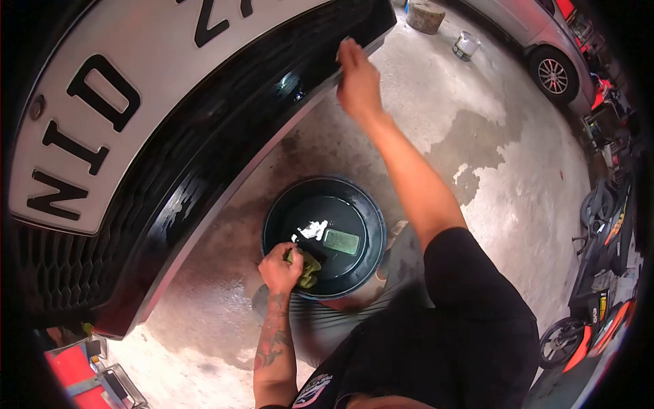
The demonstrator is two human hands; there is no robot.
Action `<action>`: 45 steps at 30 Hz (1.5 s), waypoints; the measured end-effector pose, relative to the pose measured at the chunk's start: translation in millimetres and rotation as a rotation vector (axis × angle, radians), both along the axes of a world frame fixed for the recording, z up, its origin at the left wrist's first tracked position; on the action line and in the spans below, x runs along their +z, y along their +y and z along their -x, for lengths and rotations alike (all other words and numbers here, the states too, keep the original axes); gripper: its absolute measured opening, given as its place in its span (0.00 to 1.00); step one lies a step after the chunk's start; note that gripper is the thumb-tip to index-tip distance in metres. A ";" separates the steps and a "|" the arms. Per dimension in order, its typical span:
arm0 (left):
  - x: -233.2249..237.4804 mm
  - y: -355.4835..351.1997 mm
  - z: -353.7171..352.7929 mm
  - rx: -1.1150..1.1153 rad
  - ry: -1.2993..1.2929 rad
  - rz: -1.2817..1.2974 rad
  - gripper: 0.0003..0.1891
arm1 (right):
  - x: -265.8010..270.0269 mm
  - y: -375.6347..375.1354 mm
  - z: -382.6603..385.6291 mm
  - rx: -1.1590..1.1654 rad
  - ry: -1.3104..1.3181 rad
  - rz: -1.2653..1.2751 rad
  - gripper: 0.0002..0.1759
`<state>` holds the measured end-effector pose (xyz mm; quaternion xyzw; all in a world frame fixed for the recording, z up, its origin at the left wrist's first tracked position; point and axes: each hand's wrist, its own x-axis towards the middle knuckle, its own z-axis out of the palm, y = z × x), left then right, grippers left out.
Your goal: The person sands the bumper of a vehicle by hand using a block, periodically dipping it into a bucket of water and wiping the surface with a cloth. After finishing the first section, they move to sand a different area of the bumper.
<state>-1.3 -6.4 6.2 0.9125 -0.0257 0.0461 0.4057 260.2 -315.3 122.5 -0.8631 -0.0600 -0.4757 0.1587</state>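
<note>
My left hand (281,268) is closed on a crumpled yellow-green cloth (309,270), which hangs over the near-left side of a dark round basin (379,225). Inside the basin lie a green rectangular block (341,241) and shallow water with a bright white reflection. My right hand (359,80) is up at the lower edge of a wet, glossy black car bumper (225,136), its fingers pressed together against the edge. What sits under those fingertips is hidden.
A white number plate (153,51) is fixed to the bumper, above a honeycomb grille (71,273). Wet patches mark the concrete floor (507,225). Farther off are a log stump (425,17), a tin can (466,46) and a silver car (511,20). A red metal-framed object (71,371) stands at lower left.
</note>
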 end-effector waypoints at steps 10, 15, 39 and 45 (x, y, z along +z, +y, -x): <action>-6.0 2.7 -0.3 -0.003 -0.087 0.002 0.07 | 3.0 -15.6 -11.9 0.048 -0.033 -0.078 0.41; 2.3 1.5 0.1 0.006 0.002 0.019 0.07 | 0.7 20.9 27.6 0.142 0.007 0.012 0.41; -0.5 3.6 2.0 0.041 -0.129 0.042 0.09 | -4.7 117.7 84.8 0.539 -0.004 0.195 0.29; 5.7 11.6 4.6 -0.013 0.085 -0.185 0.10 | 9.8 252.7 152.7 0.766 0.003 0.335 0.27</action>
